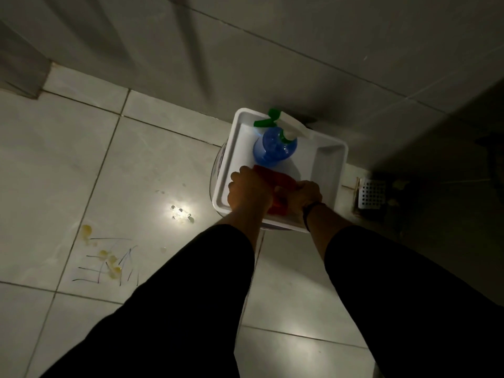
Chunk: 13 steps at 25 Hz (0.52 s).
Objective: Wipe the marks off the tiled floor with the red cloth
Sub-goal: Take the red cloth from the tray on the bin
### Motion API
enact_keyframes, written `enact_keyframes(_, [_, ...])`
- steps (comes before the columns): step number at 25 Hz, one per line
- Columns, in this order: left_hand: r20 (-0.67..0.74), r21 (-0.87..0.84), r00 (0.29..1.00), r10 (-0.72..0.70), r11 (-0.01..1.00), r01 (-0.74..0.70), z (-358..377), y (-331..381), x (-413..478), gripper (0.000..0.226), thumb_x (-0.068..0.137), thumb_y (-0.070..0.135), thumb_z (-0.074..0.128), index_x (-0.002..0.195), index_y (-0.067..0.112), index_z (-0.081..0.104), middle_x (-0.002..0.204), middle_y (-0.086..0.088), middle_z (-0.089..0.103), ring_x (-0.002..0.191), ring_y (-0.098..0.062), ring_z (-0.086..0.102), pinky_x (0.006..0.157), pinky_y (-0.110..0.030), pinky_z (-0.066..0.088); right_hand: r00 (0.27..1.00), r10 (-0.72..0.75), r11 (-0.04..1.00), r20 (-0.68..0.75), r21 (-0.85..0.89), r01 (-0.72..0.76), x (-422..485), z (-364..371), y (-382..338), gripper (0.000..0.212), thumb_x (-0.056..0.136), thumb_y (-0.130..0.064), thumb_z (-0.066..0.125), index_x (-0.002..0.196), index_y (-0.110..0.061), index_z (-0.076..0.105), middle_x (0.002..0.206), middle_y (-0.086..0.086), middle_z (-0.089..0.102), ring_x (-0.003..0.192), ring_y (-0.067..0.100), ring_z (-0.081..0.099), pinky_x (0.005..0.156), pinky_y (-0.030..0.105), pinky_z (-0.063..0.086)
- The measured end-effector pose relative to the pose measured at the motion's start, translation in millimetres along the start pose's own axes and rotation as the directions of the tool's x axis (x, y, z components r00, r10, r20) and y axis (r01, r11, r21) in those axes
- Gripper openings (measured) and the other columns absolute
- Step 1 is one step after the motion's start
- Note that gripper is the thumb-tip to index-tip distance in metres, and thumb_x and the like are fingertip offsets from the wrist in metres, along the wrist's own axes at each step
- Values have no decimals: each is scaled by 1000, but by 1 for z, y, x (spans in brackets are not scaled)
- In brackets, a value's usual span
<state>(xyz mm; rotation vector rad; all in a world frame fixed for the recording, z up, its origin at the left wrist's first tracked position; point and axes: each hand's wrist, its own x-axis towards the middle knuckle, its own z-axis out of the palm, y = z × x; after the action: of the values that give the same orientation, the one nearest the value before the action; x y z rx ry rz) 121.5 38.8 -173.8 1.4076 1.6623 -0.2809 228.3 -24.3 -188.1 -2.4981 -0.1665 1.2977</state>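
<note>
The red cloth (275, 181) lies bunched inside a white tray (326, 159), just in front of a blue spray bottle (274, 148). My left hand (246, 190) grips the cloth's left side. On the cloth's right side, my right hand (308, 195) is closed around it. Both arms wear black sleeves. On the tiled floor (152, 165) to the lower left are thin dark pen lines and yellow blotches, the marks (107, 261), well apart from the cloth.
The tray rests on a round stand near the wall (245, 50). A white floor drain grate (372, 193) sits to its right in shadow. A bright light reflection with small droplets (181, 212) shines on the tile left of the tray.
</note>
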Motion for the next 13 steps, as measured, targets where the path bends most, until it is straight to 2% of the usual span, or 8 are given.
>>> enact_keyframes(3, [77,-127,994,77,990,-67,-9,1,-4,40,110,39,48,139,14,57,132,-8,66,108,-24,65,85,-36,48,1000,-10,1000,2,10,10,-2,-11,1,66,86,-39,88,137,-2,69,135,20,74,126,38,68,114,45,54])
enact_keyframes(5, [63,-237,984,165,960,-145,-25,0,-16,36,109,34,51,139,15,58,122,-2,65,101,-19,61,85,-32,46,996,-77,996,-43,48,79,-12,-15,-3,51,86,-34,87,124,-3,75,123,20,78,118,38,71,106,46,58])
enact_keyframes(8, [53,-462,967,248,865,-196,-55,-14,-42,36,107,20,54,142,12,55,120,-2,67,114,-28,70,98,-40,58,986,-145,932,-75,325,162,-52,-13,-11,13,88,-17,83,94,-14,71,96,6,77,100,33,72,84,42,64])
enact_keyframes(9, [75,-542,966,247,823,-169,-65,-22,-51,37,107,17,54,143,12,54,125,-8,70,118,-32,70,102,-47,60,985,-165,892,-55,418,173,-69,-11,-14,12,89,-12,80,90,-18,69,92,2,76,97,31,73,81,40,64])
enact_keyframes(11, [103,-665,968,228,740,-103,-90,-47,-68,34,105,12,53,140,12,55,124,-14,71,113,-36,72,92,-50,63,978,-199,827,55,545,138,-103,-6,-20,18,90,-7,76,103,-19,72,104,6,80,103,35,76,87,50,66])
enact_keyframes(13, [68,-717,976,205,690,-96,-116,-83,-79,29,104,7,52,131,12,60,111,-7,70,99,-28,72,71,-32,63,921,-266,782,285,622,33,-138,7,-25,47,91,-5,74,137,-11,64,131,22,74,121,49,71,99,68,59])
